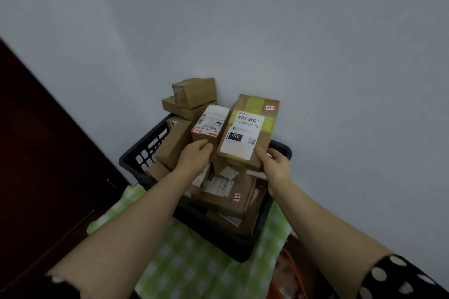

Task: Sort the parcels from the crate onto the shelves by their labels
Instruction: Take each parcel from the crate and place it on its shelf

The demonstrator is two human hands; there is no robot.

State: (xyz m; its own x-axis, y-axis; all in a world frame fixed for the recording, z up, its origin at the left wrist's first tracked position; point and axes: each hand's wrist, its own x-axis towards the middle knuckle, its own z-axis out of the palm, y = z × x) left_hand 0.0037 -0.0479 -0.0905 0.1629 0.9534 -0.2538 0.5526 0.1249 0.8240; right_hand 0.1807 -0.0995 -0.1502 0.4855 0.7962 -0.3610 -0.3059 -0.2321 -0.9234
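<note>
We record the left hand [195, 156] curled round the lower end of a small parcel [211, 124], and the right hand [275, 165] gripping a larger parcel [247, 128]. Both parcels are held side by side above the black crate [218, 243], which is heaped with boxes.

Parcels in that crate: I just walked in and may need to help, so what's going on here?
A person holds two parcels over the black crate, one per hand. The left hand grips the narrow box, tagged seemingly 5-1-5. The right hand grips the larger box, tagged 5-1-6. Many more boxes lie heaped in the crate, which sits on a green checked cloth. No shelves are in view.
</note>
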